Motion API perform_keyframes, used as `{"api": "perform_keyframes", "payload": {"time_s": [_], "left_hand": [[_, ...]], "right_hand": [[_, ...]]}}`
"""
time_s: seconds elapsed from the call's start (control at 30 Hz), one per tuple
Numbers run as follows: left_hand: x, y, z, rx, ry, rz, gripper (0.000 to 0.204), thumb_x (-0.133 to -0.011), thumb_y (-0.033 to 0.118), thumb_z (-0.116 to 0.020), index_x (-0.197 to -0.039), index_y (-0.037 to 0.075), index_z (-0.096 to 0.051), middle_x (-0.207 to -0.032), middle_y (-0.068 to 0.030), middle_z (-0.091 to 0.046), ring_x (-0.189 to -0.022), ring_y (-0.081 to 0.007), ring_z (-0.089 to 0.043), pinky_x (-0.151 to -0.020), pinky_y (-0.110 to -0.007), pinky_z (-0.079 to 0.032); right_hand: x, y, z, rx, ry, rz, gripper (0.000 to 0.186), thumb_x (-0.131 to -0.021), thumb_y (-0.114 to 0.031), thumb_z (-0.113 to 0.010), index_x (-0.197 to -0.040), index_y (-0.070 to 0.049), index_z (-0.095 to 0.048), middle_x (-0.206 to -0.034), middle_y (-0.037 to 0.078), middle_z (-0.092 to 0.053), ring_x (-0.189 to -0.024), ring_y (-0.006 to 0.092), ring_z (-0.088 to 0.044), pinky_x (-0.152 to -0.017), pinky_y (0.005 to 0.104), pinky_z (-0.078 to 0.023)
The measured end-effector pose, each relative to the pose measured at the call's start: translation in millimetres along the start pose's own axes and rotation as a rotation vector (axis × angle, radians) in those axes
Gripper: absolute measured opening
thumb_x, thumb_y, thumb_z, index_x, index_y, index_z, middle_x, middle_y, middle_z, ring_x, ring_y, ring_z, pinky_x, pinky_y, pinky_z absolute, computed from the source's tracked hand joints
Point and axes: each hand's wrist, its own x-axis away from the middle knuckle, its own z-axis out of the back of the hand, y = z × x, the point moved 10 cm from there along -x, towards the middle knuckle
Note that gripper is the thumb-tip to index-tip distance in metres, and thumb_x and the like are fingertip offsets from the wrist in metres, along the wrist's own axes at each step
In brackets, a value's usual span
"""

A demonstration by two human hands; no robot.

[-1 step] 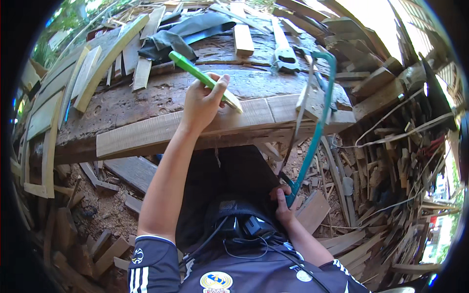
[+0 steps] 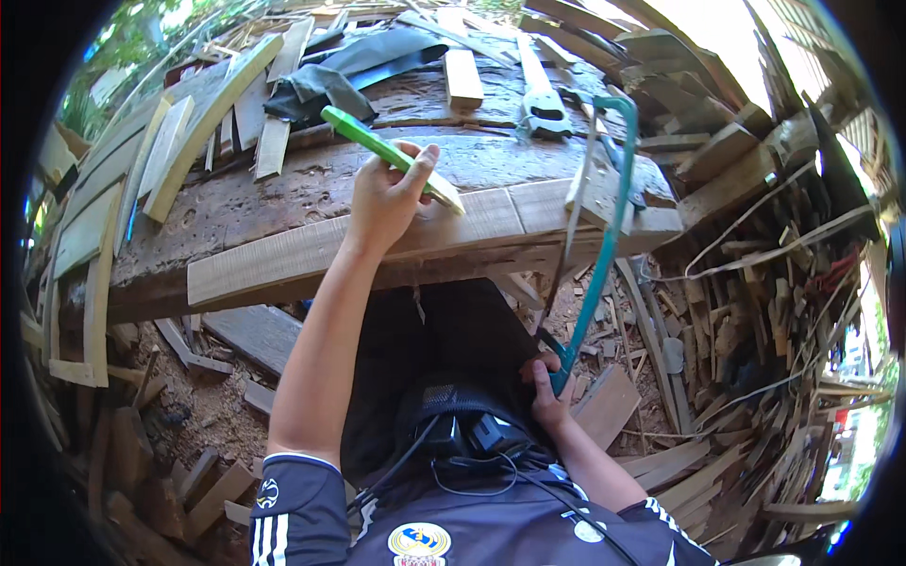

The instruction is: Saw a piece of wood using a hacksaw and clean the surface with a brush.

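My left hand (image 2: pixel 392 193) grips a narrow green strip (image 2: pixel 363 134) whose pale, wood-coloured end slants down to the right. That end rests at or just above a long light wooden board (image 2: pixel 302 253) along the bench's near edge; I cannot tell if they touch. A thin dark line crosses the board to the right of the strip. Low at the right, my right hand (image 2: pixel 549 391) is closed round the handle of a teal-framed hacksaw (image 2: pixel 596 288). The saw stands steeply, its frame rising past the board's right end, its blade beside a short wood block (image 2: pixel 609 198).
The heavy, worn wooden bench (image 2: pixel 311 193) carries a handsaw (image 2: pixel 543 104), dark cloth (image 2: pixel 321 90), and several wood strips. Stacked offcuts (image 2: pixel 736 349) crowd the right side. Sawdust (image 2: pixel 222 401) and scrap lie on the ground, with a slatted wooden frame (image 2: pixel 94 283) at left.
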Motion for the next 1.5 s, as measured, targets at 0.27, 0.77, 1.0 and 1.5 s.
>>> {"api": "perform_keyframes", "payload": {"time_s": [0.27,0.77,1.0,1.5], "left_hand": [[-14,17,9,-0.631,0.303,-0.236,0.070,-0.088,0.067,-0.071,-0.088,-0.003,-0.072,-0.085,-0.0197,-0.074,-0.080,-0.0363,-0.072,-0.079,-0.044,-0.054],[-16,4,11,-0.568,0.198,-0.110,0.062,-0.100,0.050,-0.062,-0.071,-0.004,-0.073,-0.066,-0.0202,-0.070,-0.066,-0.0272,-0.072,-0.064,-0.040,-0.052],[-16,0,-16,-0.323,-0.101,-0.258,0.100,-0.098,0.061,-0.062,-0.166,0.006,-0.014,-0.133,-0.0159,-0.069,-0.089,-0.0133,-0.070,-0.076,-0.027,-0.054],[40,17,-121,-1.392,-0.332,-0.317,0.107,-0.067,0.077,-0.077,-0.137,-0.001,-0.053,-0.134,-0.0167,-0.062,-0.129,-0.0339,-0.058,-0.106,-0.047,-0.046]], "right_hand": [[-8,-3,6,-0.010,0.019,-0.002,0.030,-0.105,-0.027,-0.059,-0.086,-0.003,-0.062,-0.074,0.004,-0.063,-0.070,0.0124,-0.060,-0.068,0.0288,-0.048],[-15,4,12,-0.087,0.013,0.039,0.031,-0.103,-0.026,-0.063,-0.083,-0.003,-0.062,-0.070,0.004,-0.062,-0.066,0.0128,-0.059,-0.064,0.0296,-0.046],[-16,8,8,-0.055,0.013,0.047,0.033,-0.103,-0.028,-0.063,-0.083,-0.003,-0.061,-0.068,0.002,-0.060,-0.063,0.0131,-0.057,-0.061,0.0302,-0.045],[19,-165,37,0.094,0.088,0.468,0.036,-0.104,-0.008,-0.058,-0.137,-0.002,-0.044,-0.079,0.007,-0.062,-0.056,0.0116,-0.055,-0.054,0.0269,-0.046]]}}
